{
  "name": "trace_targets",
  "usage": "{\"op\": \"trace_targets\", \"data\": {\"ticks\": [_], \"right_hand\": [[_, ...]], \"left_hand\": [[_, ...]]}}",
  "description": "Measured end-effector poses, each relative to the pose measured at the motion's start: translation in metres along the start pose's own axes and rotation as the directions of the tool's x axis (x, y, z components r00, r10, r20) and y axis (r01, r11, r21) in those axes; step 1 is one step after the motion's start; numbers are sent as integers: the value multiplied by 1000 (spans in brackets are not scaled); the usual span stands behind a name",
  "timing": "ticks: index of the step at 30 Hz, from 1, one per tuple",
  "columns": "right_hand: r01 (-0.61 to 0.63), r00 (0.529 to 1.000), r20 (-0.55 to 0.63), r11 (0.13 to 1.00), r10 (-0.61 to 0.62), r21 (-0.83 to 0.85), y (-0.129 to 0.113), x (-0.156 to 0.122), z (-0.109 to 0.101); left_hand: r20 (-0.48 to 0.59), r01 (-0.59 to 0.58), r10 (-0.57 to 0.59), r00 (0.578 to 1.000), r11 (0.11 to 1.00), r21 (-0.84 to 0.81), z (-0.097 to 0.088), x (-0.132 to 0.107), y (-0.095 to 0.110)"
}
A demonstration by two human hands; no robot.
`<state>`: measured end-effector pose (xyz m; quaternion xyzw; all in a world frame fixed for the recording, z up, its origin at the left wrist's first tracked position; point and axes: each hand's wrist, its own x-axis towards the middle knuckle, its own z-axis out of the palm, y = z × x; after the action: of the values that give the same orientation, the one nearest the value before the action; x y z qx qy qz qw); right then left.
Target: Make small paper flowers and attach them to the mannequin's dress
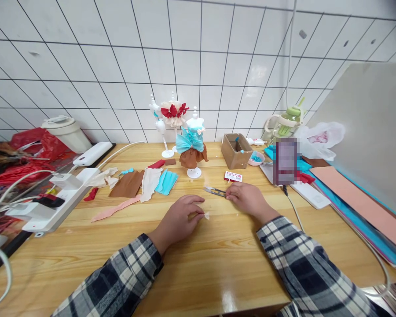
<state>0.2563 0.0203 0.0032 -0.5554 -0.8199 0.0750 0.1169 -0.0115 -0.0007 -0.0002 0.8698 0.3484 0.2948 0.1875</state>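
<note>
My left hand [181,218] is over the middle of the table, thumb and forefinger pinched on a small whitish scrap [207,215] that looks like crepe paper. To its right, the fingers of my right hand [249,200] are closed on the handle end of thread snips [214,192], whose blades point left. Just beyond them lies a small red-and-white box [232,177]. Behind my hands stands a miniature dress form [194,172] with a turquoise bow [189,140] and a brown skirt [193,156].
Brown [127,184], cream [151,184] and turquoise [166,182] crepe pieces lie at left, near a power strip [64,200]. More dress forms [167,153] stand against the tiled wall. A cardboard box [236,157], a blurred phone [285,160] and coloured sheets [366,202] are at right.
</note>
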Motion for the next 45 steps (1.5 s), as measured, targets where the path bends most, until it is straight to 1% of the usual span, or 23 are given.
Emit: {"op": "trace_targets", "data": {"ticks": [2,4,6,8,10,12,14,15,16,17,18,19,21,22,24,26,29,31,33,37,39,41,45], "right_hand": [[48,999,1,996,-48,80,-13,1,6],[81,997,3,982,-82,168,-25,2,11],[101,995,-15,957,-101,271,-31,3,15],[120,993,-69,907,-100,404,-32,5,17],[107,990,-137,808,-33,579,-31,6,16],[59,985,-148,637,87,769,-29,7,13],[7,982,-91,445,166,895,-31,6,11],[-10,983,-59,375,172,927,-34,4,10],[-27,987,-28,329,161,944,-39,2,10],[-46,991,4,304,137,952,-44,1,11],[-66,994,36,289,106,955,-51,-1,12],[-90,995,72,277,73,957,-59,-3,13],[-133,991,127,249,41,959,-74,-6,15],[-146,989,138,237,49,961,-80,-6,16],[-161,986,146,227,78,961,-89,-6,15],[-179,983,161,236,93,955,-93,-5,14],[-209,974,179,241,137,948,-92,-4,13],[-230,967,193,235,169,944,-90,-3,14],[-251,962,216,235,166,939,-89,-2,14],[-288,955,255,256,153,923,-89,-2,16],[-297,952,263,264,157,918,-88,-2,17],[-294,953,262,254,150,922,-87,-2,18],[-300,951,270,227,152,927,-86,0,20]], "left_hand": [[29,-17,17,999,1000,-8,6,0,3],[75,-2,1,997,1000,11,12,1,4],[119,39,-44,992,999,38,15,2,4],[137,97,-104,985,994,54,17,4,3],[130,142,-146,981,989,40,17,6,2],[92,176,-175,980,984,-3,16,8,0],[10,213,-213,977,975,-64,15,10,0],[-43,241,-246,968,965,-101,14,11,-1],[-95,274,-289,953,951,-143,12,12,-1],[-134,313,-341,931,930,-193,11,13,-1],[-153,358,-402,903,899,-251,9,14,0],[-151,404,-466,872,858,-317,8,14,0],[-98,478,-570,816,759,-441,5,14,3],[-63,499,-600,797,715,-490,4,14,4],[-12,517,-623,782,659,-547,3,14,8],[12,525,-632,775,634,-567,2,14,11],[39,546,-650,759,603,-581,1,15,15],[60,552,-649,758,590,-589,0,15,16],[80,550,-638,766,586,-595,0,15,17],[104,524,-593,799,600,-605,0,13,20],[83,491,-557,827,641,-591,-1,13,22],[52,457,-519,853,696,-554,-2,13,23],[30,434,-481,876,761,-481,-3,13,25]]}}
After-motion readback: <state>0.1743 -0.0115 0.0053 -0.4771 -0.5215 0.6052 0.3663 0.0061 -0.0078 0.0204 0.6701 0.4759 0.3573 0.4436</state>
